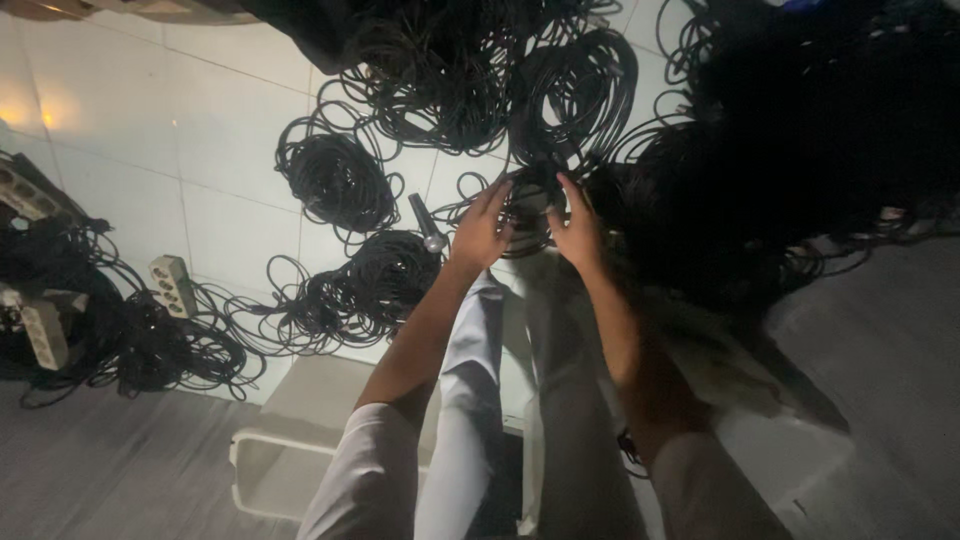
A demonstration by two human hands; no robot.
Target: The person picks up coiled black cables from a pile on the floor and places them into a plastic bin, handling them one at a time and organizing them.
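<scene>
Both hands reach forward over a white tiled floor strewn with black cables. My left hand (481,228) and my right hand (577,228) grip the two sides of a small coil of black cable (530,205) held between them. A microphone (428,224) lies on the tiles just left of my left hand. Light trousers and white sleeves fill the lower middle of the view.
Several coiled black cables lie around: one bundle (338,180) at left, another (385,280) nearer, a tangled heap (480,70) at the top. White power strips (172,284) (40,330) lie at far left. A white plastic stool (290,450) stands below. The right side is dark.
</scene>
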